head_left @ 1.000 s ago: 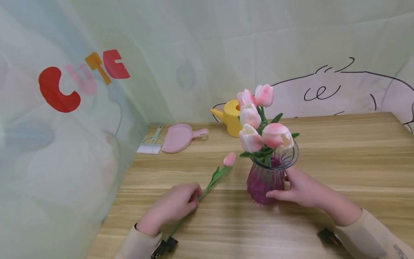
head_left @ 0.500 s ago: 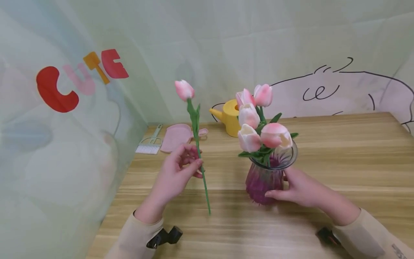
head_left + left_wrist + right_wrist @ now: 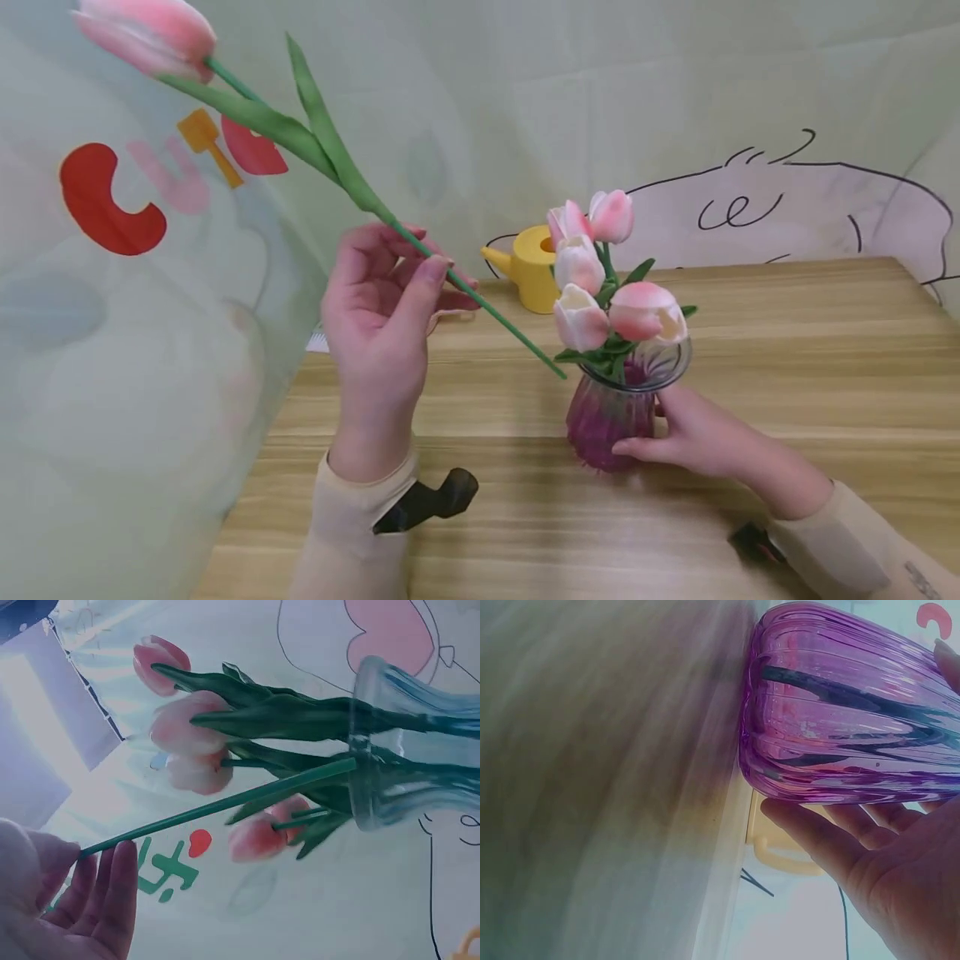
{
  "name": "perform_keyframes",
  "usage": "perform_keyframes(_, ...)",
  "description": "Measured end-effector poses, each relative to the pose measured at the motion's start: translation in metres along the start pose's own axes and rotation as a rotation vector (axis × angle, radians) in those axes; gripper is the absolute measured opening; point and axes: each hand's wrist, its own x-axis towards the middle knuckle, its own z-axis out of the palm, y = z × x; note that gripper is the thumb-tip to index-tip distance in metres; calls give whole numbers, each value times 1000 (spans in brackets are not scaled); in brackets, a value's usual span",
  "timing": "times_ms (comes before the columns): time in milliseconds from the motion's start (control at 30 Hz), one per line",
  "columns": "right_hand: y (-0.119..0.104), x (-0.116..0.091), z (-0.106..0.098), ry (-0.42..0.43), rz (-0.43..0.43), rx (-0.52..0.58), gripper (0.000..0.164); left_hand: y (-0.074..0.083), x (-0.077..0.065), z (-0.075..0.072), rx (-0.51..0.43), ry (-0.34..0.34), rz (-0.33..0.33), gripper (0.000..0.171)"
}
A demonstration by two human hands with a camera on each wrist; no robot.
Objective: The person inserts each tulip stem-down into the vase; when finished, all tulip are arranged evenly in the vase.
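Thumb and fingers of my left hand (image 3: 378, 325) pinch the green stem of a single pink-and-white tulip (image 3: 363, 198), raised above the table. It slants, with its bud at the upper left and the stem's lower end near the vase's rim. In the left wrist view that stem (image 3: 225, 804) points toward the glass vase mouth (image 3: 363, 742). A ribbed, purple-tinted vase (image 3: 606, 429) stands upright, holding several pink tulips (image 3: 581, 267). My right hand (image 3: 697, 437) grips its lower right side, thumb in front. In the right wrist view, dark stems show inside the purple vase (image 3: 855, 761).
A yellow watering can (image 3: 534, 271) stands behind the vase on the wooden table (image 3: 810, 350). Behind my left hand, a brush (image 3: 318, 340) and a pink dustpan are mostly hidden. Printed cloth (image 3: 480, 125) hangs along the back and left.
My left hand has lifted the tulip from the table, raised it and tilted it, swinging the stem's lower end toward the vase. My right hand stays on the vase.
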Motion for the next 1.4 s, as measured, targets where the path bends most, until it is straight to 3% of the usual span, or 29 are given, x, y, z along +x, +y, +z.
perform_keyframes(167, -2, -2, 2, 2, -1, 1, 91, 3, 8, 15, -4, 11, 84, 23)
perform_keyframes(300, -4, -2, 3, -7, 4, -3, 89, 1, 10, 20, 10, -16, 108, 23)
perform_keyframes(467, -7, -1, 1, -23, 11, -14, 86, -13, 4, 28, 104, -108, 60, 22)
perform_keyframes(667, -7, -1, 2, -14, 1, -17, 87, -38, -10, 37, 302, -206, 17, 21)
perform_keyframes(833, -6, -2, 4, 4, -20, -28, 88, -49, -17, 36, 461, -267, 96, 11)
perform_keyframes(967, -6, -1, 4, -2, -16, -28, 88, -52, -22, 28, 500, -288, 145, 14)
perform_keyframes(1200, -4, 0, 3, -10, -1, -22, 90, -54, -39, 9, 505, -362, -12, 46)
perform_keyframes(1400, -5, -1, 2, -18, 13, -11, 91, -56, -53, -1, 502, -399, -152, 45)
